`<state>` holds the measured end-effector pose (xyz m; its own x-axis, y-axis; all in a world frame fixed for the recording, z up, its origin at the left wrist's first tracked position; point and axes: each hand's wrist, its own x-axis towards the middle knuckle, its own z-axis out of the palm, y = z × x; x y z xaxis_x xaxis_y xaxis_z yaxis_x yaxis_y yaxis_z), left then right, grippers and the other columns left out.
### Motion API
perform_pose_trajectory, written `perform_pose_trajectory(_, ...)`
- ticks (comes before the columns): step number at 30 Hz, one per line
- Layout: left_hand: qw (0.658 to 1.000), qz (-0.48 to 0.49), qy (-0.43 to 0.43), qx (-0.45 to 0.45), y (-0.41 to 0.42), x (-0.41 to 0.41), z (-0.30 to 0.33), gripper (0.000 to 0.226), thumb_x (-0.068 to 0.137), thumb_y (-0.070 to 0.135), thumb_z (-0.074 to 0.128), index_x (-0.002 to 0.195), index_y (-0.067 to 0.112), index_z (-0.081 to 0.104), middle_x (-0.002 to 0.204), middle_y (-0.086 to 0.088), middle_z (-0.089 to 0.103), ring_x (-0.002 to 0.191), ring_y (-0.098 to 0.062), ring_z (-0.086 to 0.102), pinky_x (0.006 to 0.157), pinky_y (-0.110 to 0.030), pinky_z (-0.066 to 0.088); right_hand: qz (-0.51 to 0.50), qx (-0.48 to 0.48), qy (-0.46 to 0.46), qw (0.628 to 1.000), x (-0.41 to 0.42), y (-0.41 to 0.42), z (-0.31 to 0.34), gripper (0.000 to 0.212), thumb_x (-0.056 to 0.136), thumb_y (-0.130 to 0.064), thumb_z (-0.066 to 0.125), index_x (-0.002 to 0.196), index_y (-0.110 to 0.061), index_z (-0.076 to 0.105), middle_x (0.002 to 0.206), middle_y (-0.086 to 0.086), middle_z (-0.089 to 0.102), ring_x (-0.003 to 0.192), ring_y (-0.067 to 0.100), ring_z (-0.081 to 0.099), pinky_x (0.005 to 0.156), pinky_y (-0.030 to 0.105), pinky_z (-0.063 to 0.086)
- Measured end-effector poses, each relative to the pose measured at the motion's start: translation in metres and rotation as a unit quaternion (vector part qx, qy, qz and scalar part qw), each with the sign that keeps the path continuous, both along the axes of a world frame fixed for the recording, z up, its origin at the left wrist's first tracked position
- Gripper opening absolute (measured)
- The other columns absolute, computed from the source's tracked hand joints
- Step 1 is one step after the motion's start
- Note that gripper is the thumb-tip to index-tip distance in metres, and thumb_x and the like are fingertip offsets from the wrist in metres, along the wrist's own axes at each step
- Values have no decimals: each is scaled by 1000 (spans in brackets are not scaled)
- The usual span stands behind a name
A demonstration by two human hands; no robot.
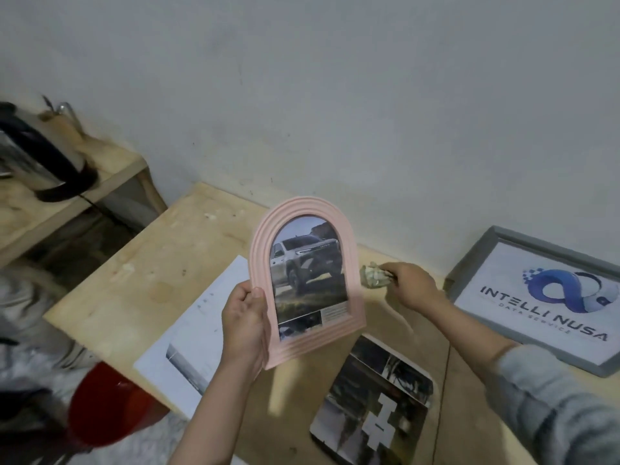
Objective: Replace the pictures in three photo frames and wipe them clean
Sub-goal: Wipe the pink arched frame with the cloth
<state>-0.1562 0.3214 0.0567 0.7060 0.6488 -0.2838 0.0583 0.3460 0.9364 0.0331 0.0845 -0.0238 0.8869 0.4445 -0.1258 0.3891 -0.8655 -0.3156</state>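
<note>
Pink arched frame is held upright above the counter by the left hand. Thumb is laid on the front of the lower left border, fingers curled round behind; the glass is thus kept free of the grip, probably so it can be wiped. A picture of a pickup truck is seen seated in the frame, so this one is judged already refilled.

Right hand is reached out to a crumpled tissue lying on the counter just beside the frame's right edge. The fingers are pinched onto the wad; whether it is yet lifted cannot be told. It is presumably being fetched as the wiping cloth.

Grey rectangular frame with a logo print is laid flat at the right, near the wall, out of the working space. A glossy sheet of photos lies flat below the pink frame, and white printed sheets lie to the left, partly behind the left hand; these are judged to be removed or spare pictures.

Off the counter: a kettle on a lower shelf at left, a red bucket below.
</note>
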Motion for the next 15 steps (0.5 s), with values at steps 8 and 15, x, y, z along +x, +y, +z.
perform_pose_trajectory(8, 998, -35, 50, -4, 11, 2, -24, 19, 99, 6, 42, 89, 7, 58, 73, -5, 62, 62, -14, 56, 59, -24, 45, -1, -22, 36, 999, 11, 21, -73, 53, 91, -6, 47, 141, -20, 39, 151, 7, 33, 141, 30, 24, 112, 54, 18)
perform_pose_trajectory(15, 996, -77, 48, -25, -6, 16, -28, 20, 99, 3, 39, 91, 3, 57, 79, -10, 63, 69, -17, 59, 64, -23, 48, -12, 194, 62, 979, -2, -1, -31, 41, 91, -17, 56, 132, -19, 51, 130, -2, 56, 121, 20, 51, 102, 39, 41)
